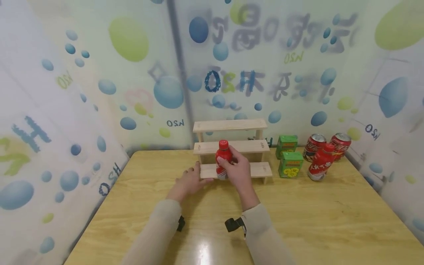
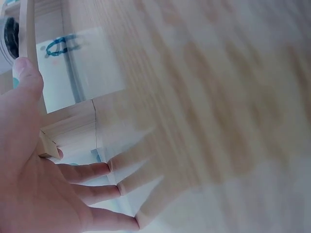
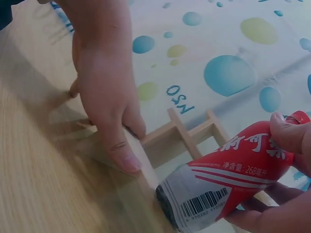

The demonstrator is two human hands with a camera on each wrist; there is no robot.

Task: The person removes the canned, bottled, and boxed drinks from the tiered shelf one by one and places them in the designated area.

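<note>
My right hand (image 1: 239,170) grips a red bottle (image 3: 238,167) round its upper part, thumb on the near side. White lettering and a barcode show on the bottle, which has a red cap (image 1: 223,143). Its base is right at the front edge of the lowest board (image 1: 261,170) of a three-step wooden rack, left of the board's middle. My left hand (image 1: 190,181) rests at that board's left end. In the left wrist view its fingers (image 2: 92,194) are straight, tips on the glossy tabletop (image 2: 218,121), while the thumb (image 3: 124,153) lies along the board's front edge.
To the right of the rack stand two green boxes (image 1: 290,165), one behind the other. Farther right are two red cans (image 1: 315,145) and a second red bottle (image 1: 320,162) in front of them. A patterned curtain (image 1: 225,99) hangs behind the table (image 1: 314,221).
</note>
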